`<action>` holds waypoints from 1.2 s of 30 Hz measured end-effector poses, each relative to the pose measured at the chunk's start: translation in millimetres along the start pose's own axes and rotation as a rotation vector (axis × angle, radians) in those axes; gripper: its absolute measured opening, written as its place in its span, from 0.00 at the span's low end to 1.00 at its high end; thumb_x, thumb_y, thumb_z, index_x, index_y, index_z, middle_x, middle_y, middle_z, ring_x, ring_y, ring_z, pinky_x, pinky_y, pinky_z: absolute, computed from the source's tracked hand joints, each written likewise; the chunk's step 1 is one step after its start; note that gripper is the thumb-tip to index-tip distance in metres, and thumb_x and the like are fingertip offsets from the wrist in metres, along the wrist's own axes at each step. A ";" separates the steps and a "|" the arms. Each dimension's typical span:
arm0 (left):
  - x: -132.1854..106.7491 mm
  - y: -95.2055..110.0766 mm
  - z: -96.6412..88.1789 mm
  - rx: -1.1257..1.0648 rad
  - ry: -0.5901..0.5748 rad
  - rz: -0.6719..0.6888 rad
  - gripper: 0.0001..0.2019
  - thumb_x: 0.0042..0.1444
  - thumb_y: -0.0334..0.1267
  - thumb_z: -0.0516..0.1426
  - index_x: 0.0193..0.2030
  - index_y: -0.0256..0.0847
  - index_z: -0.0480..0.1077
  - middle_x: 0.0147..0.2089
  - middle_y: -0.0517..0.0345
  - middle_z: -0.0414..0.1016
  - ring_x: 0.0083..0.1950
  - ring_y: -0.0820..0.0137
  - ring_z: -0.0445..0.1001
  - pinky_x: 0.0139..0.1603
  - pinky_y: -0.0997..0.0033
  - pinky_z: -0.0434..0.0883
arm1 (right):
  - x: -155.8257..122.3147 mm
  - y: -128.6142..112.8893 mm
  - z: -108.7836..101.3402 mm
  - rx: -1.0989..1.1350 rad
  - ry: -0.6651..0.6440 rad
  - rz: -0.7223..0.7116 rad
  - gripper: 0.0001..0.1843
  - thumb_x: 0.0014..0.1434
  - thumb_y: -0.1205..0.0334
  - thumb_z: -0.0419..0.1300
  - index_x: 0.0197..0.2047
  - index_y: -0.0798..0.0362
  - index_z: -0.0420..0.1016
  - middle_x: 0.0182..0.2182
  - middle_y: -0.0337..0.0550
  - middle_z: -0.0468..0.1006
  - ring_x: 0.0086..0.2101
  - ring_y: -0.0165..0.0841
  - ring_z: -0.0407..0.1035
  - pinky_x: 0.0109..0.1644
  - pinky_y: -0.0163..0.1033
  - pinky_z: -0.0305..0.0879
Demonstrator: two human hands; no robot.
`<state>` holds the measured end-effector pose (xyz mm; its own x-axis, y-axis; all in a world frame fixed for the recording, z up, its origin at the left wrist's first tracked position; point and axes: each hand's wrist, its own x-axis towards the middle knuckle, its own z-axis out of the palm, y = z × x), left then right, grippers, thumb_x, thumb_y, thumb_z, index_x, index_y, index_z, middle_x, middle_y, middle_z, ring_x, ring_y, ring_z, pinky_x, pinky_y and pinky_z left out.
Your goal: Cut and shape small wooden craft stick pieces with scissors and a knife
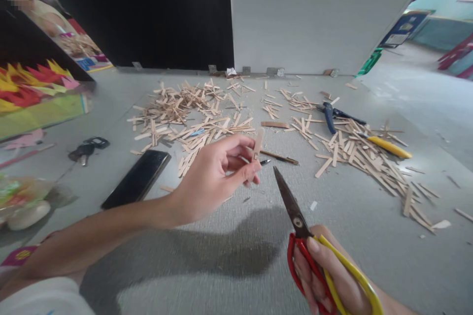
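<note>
Since the work is laid out on the grey floor (229,266), two heaps of cut sticks are spread within arm's reach: the left heap (185,113) at eleven o'clock from the picture's centre and the right heap (362,152) at three o'clock. A dark phone (136,179) is laid flat at nine o'clock, seemingly set clear of the cutting. Blue pliers (330,115) are left on the right heap's far edge at two o'clock.

The scissors (291,204) are gripped by the right hand (328,275) at five o'clock. Its fingers are curled through the red and yellow loops, and the blades are drawn together and aimed towards eleven o'clock.

The left hand (214,177) is held near the centre, above the floor. A single wooden stick (257,143) is pinched between its thumb and bent fingers. The free end is turned up at twelve o'clock, probably so that it is offered clear of the fingers to the blade tip just below.
</note>
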<state>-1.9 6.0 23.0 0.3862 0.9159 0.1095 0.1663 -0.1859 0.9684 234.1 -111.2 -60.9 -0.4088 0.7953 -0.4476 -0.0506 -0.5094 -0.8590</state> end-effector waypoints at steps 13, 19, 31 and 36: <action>-11.7 -2.8 13.3 -0.007 -0.180 -0.069 0.07 0.69 0.37 0.60 0.52 0.42 0.70 0.34 0.58 0.83 0.34 0.68 0.86 0.28 0.81 0.81 | -20.1 4.9 -10.9 -0.077 -0.139 -0.082 0.33 0.71 0.24 0.53 0.39 0.48 0.63 0.21 0.30 0.65 0.22 0.27 0.63 0.28 0.34 0.63; -17.3 -9.1 18.1 -0.029 -0.165 -0.019 0.07 0.70 0.35 0.59 0.52 0.42 0.68 0.38 0.56 0.85 0.39 0.67 0.89 0.35 0.79 0.85 | -20.4 -4.8 -1.2 -0.145 -0.004 -0.017 0.35 0.66 0.21 0.56 0.39 0.48 0.62 0.24 0.31 0.68 0.22 0.26 0.59 0.27 0.34 0.60; -20.7 -16.3 18.8 0.260 -0.058 0.258 0.09 0.71 0.28 0.58 0.55 0.40 0.68 0.40 0.59 0.88 0.33 0.74 0.88 0.40 0.83 0.81 | -21.7 -25.5 16.9 -0.181 0.140 0.079 0.41 0.56 0.13 0.57 0.35 0.47 0.62 0.19 0.25 0.63 0.20 0.24 0.55 0.27 0.33 0.64; -25.3 -22.8 21.3 0.400 -0.011 0.376 0.13 0.71 0.26 0.59 0.57 0.43 0.67 0.42 0.63 0.89 0.38 0.72 0.89 0.40 0.83 0.79 | -18.4 -32.3 20.1 -0.232 0.100 0.053 0.43 0.55 0.11 0.54 0.30 0.47 0.62 0.19 0.27 0.62 0.19 0.23 0.55 0.28 0.34 0.64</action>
<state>3.9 -20.5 -6.7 0.4945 0.7571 0.4270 0.3464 -0.6222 0.7021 224.9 -116.0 -19.9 -0.3126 0.8041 -0.5056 0.1831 -0.4713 -0.8627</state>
